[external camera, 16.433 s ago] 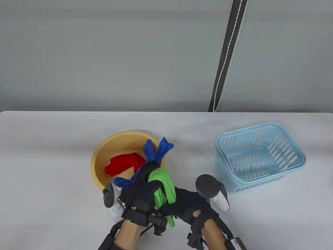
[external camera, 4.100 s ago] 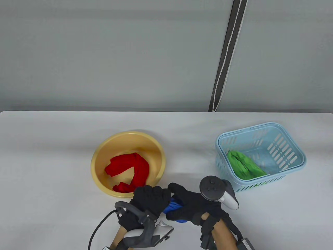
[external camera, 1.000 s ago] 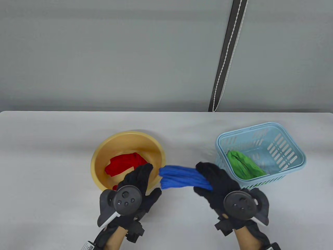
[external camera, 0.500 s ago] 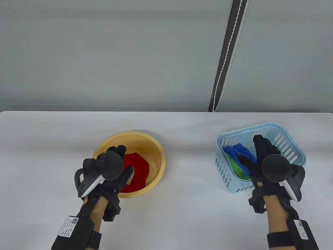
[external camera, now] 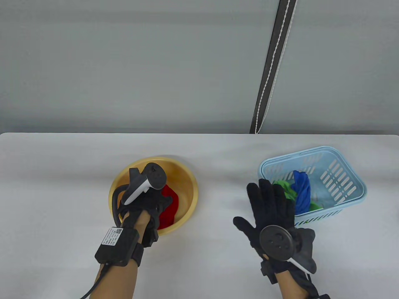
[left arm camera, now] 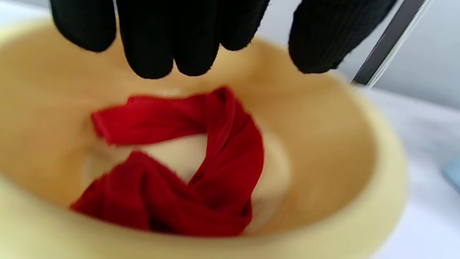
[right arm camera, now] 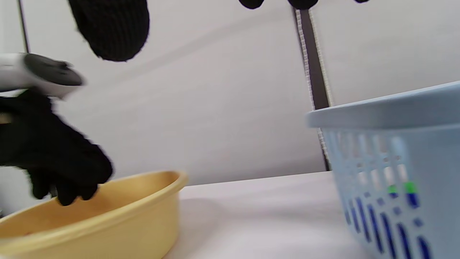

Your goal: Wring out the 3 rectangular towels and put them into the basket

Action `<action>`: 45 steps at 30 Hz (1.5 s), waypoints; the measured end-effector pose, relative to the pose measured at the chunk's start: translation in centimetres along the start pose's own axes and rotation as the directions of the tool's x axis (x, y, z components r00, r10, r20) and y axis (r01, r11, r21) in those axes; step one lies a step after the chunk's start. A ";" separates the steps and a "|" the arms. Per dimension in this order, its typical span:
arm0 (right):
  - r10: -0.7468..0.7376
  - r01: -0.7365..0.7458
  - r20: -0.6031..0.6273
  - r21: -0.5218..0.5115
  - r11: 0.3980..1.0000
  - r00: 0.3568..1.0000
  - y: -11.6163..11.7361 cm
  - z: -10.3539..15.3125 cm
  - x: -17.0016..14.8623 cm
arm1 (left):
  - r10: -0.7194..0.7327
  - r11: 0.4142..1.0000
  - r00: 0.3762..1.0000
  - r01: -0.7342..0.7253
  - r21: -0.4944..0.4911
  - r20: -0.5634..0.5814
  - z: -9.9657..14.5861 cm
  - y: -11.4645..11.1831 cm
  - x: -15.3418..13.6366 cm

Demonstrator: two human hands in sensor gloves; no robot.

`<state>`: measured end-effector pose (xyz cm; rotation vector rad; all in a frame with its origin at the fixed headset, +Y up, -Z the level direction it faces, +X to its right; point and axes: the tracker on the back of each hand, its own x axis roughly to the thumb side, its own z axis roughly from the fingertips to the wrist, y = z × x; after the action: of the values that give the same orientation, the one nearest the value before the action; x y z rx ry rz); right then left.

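Observation:
The red towel (external camera: 170, 205) (left arm camera: 201, 169) lies twisted in the yellow basin (external camera: 187, 182) (left arm camera: 359, 180) (right arm camera: 107, 216). My left hand (external camera: 146, 202) (left arm camera: 187, 46) (right arm camera: 61, 169) hangs over the basin with its fingers pointing down just above the towel, not touching it. The blue towel (external camera: 301, 191) lies on the green towel (external camera: 285, 188) inside the light blue basket (external camera: 339, 162) (right arm camera: 395, 151). My right hand (external camera: 271, 202) is flat with spread fingers, empty, in front of the basket's left near corner.
A dark strap with a white cord (external camera: 271, 68) (right arm camera: 312, 72) hangs down the grey wall behind the table. The white table (external camera: 62, 174) runs wide to both sides of the basin and the basket.
My right hand has let go of the blue towel in the basket and drawn back toward me and to the left. My left hand has tipped its fingers down into the basin over the red towel.

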<state>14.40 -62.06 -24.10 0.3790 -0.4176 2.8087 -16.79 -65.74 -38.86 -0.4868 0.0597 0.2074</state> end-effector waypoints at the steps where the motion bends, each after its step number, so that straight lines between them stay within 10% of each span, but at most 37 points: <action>1: 0.008 -0.008 0.009 0.002 1.000 1.000 0.7 0.3 0.9 | -0.001 0.999 1.000 0.000 -0.034 -0.024 -1.2 -0.4 -0.1; 9: 0.056 -0.057 0.024 0.026 0.998 0.998 3.5 0.1 2.1 | -0.083 0.866 0.981 -0.016 -0.499 -0.176 -7.6 -4.4 -1.6; 27: -0.002 0.000 0.015 0.111 0.994 1.000 7.3 -1.5 0.7 | -0.349 0.824 0.924 0.223 -0.521 -0.155 -10.2 -5.7 1.6; 35: -0.056 0.052 0.034 0.102 0.993 0.998 6.9 -1.2 0.8 | -0.365 0.882 0.921 0.296 -0.366 -0.135 -6.3 -1.8 1.3; 45: -0.180 0.176 0.060 0.068 0.982 0.982 5.1 -0.8 1.3 | -0.289 0.949 0.957 0.284 0.135 0.016 6.6 5.8 3.7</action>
<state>11.51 -66.19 -25.66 0.4983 -0.2948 2.6452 -14.37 -56.96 -36.06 -0.3546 -0.0323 -0.0737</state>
